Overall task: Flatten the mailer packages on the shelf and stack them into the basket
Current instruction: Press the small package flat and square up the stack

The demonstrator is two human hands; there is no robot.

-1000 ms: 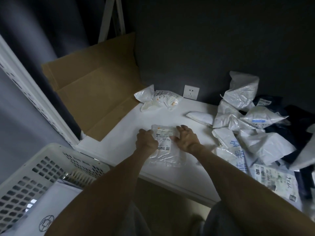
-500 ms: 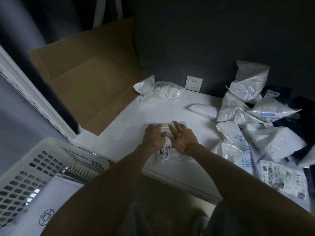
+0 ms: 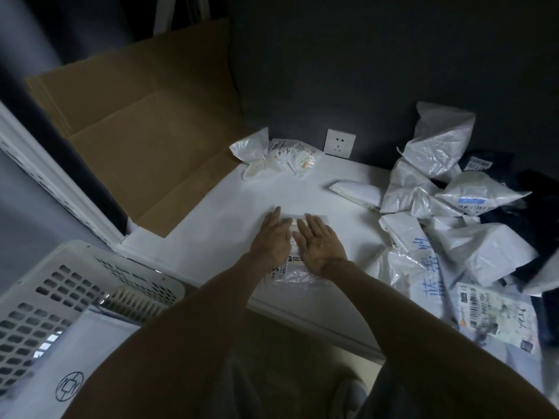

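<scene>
Head view: your left hand [image 3: 272,238] and right hand [image 3: 322,244], fingers flat, press the plastic mailer [image 3: 295,275]. It looks light, limp and slippery; pinch its near edge.

mailer [image 3: 295,275]: far half covered by left hand [image 3: 272,238] and right hand [image 3: 322,247]; label print too small to read.
basket [image 3: 99,269]: cut off at left and bottom edges.
flat package [image 3: 99,337] in basket: right side behind left forearm, bottom cut off.
pile of mailers [image 3: 453,207]: runs off right edge; dark items within too dim to identify.
</scene>
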